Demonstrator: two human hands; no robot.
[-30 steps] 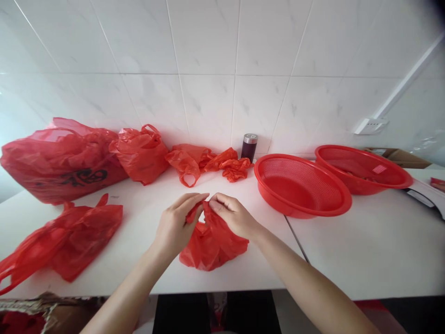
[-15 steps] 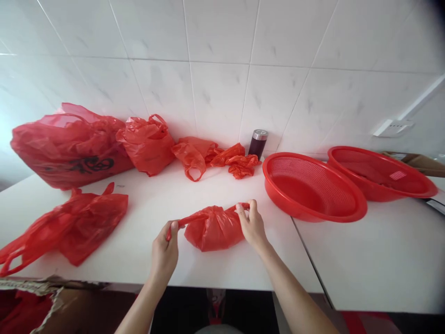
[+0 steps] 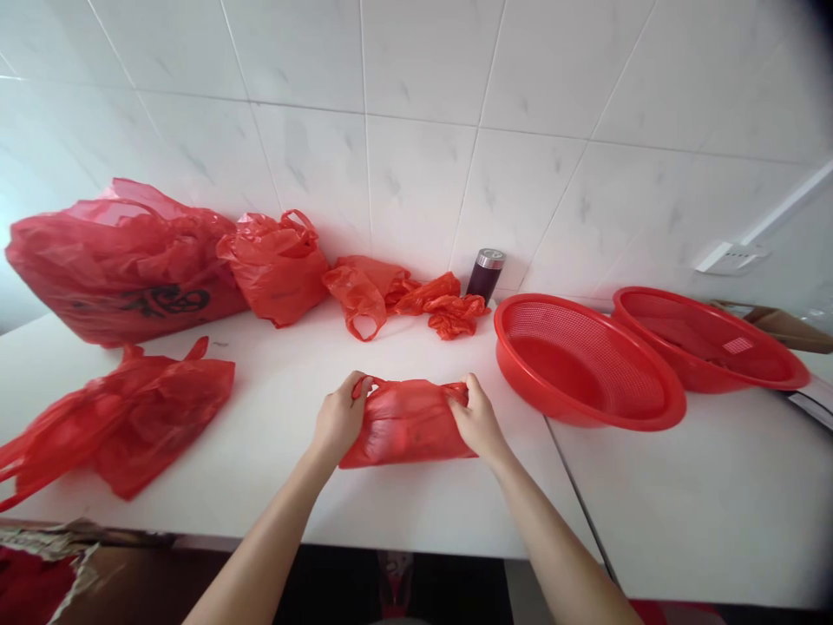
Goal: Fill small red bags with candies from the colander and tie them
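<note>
A filled red plastic bag [image 3: 413,427] lies on the white table in front of me. My left hand [image 3: 342,418] is closed around its upper left corner, fingers gripping the plastic there. At the upper right corner my right hand [image 3: 478,421] pinches the bag in the same way. Between the two hands the top edge is spread fairly flat, and something faint shows through the thin plastic. What is inside cannot be made out.
Left of my arm lies a loose red bag [image 3: 149,417]. Along the wall stand a large red bag [image 3: 123,269], a smaller stuffed bag [image 3: 277,273], crumpled bags [image 3: 364,291] and a dark flask [image 3: 485,276]. Right are two red baskets [image 3: 586,360]. A torn cardboard box [image 3: 97,577] sits lower left.
My left hand has moved right and up, closer to the right hand. The bag's twisted ends are no longer stretched outward; its top is now spread open wider and flatter.
</note>
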